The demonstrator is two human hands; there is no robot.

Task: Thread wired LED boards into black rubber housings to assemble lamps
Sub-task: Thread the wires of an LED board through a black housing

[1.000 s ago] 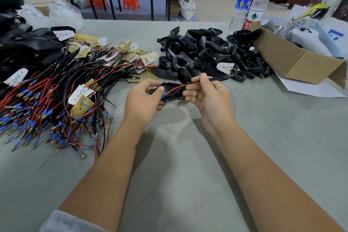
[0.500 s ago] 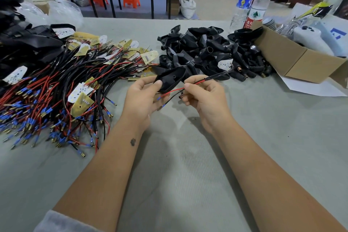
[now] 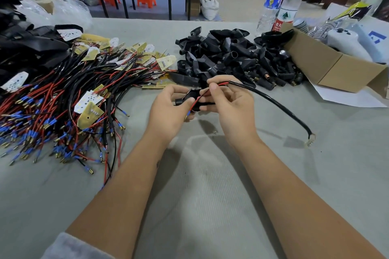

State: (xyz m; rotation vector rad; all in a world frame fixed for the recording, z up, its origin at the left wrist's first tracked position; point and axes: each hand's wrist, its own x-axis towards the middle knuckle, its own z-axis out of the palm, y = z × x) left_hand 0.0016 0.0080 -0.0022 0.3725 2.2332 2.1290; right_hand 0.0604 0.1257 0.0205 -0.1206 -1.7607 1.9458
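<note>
My left hand (image 3: 168, 109) grips a black rubber housing (image 3: 190, 98) just above the grey table. My right hand (image 3: 229, 103) pinches the red wire (image 3: 199, 99) of a black cable (image 3: 280, 107) right at the housing. The cable arcs away to the right and ends in a small white LED board (image 3: 310, 140) hanging near the table. A heap of wired LED boards (image 3: 63, 107) with red and black leads lies to the left. A pile of black rubber housings (image 3: 231, 61) sits behind my hands.
An open cardboard box (image 3: 328, 69) stands at the right with white items in it. Two water bottles (image 3: 280, 6) stand behind the housing pile. Finished black lamps (image 3: 27, 48) are stacked at the far left. A white sheet (image 3: 345, 96) lies under the box.
The cable has swung out to the right, its LED board end now dangling low near the table. Both hands have turned the housing and closed together around the red wire.
</note>
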